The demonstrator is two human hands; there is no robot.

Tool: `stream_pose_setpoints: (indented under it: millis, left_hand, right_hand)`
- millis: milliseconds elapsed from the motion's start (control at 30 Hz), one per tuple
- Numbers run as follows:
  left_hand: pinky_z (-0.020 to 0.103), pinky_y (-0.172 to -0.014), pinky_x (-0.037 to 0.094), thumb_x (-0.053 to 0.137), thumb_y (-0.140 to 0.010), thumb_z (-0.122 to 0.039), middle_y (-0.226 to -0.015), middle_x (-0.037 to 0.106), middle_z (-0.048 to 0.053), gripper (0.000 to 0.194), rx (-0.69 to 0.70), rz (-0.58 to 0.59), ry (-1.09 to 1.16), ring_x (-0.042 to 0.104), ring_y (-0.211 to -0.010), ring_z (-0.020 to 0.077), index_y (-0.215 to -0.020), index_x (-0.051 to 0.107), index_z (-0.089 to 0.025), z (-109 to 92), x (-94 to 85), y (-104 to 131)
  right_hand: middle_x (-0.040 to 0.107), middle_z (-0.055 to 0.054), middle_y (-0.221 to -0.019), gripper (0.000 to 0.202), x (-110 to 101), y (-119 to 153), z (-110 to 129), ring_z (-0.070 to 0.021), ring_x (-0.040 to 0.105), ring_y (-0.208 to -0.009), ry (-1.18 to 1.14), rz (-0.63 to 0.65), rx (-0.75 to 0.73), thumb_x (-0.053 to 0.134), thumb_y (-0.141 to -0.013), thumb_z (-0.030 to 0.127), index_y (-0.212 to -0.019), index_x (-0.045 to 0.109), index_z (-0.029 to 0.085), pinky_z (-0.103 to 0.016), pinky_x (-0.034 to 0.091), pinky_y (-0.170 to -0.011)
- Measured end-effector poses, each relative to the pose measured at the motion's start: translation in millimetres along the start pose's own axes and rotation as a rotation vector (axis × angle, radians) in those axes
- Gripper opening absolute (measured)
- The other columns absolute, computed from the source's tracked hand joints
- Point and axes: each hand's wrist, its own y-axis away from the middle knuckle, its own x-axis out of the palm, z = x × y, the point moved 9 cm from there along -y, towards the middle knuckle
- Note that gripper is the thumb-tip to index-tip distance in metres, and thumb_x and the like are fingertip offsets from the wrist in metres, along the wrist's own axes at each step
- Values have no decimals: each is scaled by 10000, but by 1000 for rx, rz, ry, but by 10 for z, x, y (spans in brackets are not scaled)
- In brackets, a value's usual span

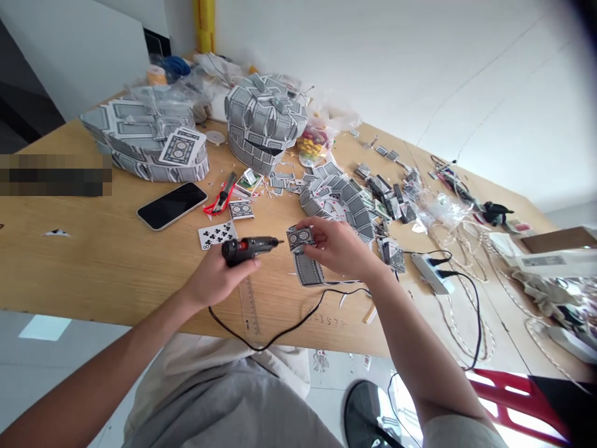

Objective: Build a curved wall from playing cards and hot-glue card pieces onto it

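My left hand (217, 274) is wrapped round a black glue gun (247, 247), its nozzle pointing right. A short gap parts the nozzle from a folded playing-card piece (308, 264), which my right hand (338, 244) pinches by its upper part. Just behind my right hand lies a ring-shaped form made of grey-backed cards (359, 208). A playing card with club pips (217, 235) rests beyond my left hand. Close to it are another card piece (241, 210) and a red-and-black utility knife (224, 196). A clear ruler (249, 305) lies below the glue gun.
A card-built lidded form (265, 118) and a flatter card-built one (140, 134) stand at the back. A phone (172, 205) lies on the left. The gun's black cord (289, 336) loops along the table's front edge. On the right are a power strip (433, 274) and rope (487, 311).
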Motion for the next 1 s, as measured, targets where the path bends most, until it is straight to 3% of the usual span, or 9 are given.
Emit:
stream_pose_setpoints:
  millis: [133,500,1000]
  left_hand:
    - [260,-659,434,682,-916,-388,-687,622,-33,256,86,-1,-50,558,-678,152,-744,602,-216,-135,210,158]
    - [272,-652,393,667,-946,-407,-671,574,-34,266,70,-2,-27,489,-664,149,-776,618,-208,-86,441,101]
    - [278,-629,381,636,-944,-403,-659,611,-23,292,77,8,-90,524,-637,155,-731,579,-213,-131,482,85]
  right_hand:
    - [655,37,-736,429,-20,0,-8,-151,580,-687,-20,-5,-28,647,-829,192,-1252,708,217,-295,420,-744]
    - [634,48,-709,408,-30,29,-13,-144,566,-656,-46,-11,-55,649,-848,188,-1252,699,215,-284,420,-712]
    - [655,26,-763,410,-10,40,-29,-150,596,-717,-63,-7,-67,661,-850,192,-1256,710,211,-285,428,-727]
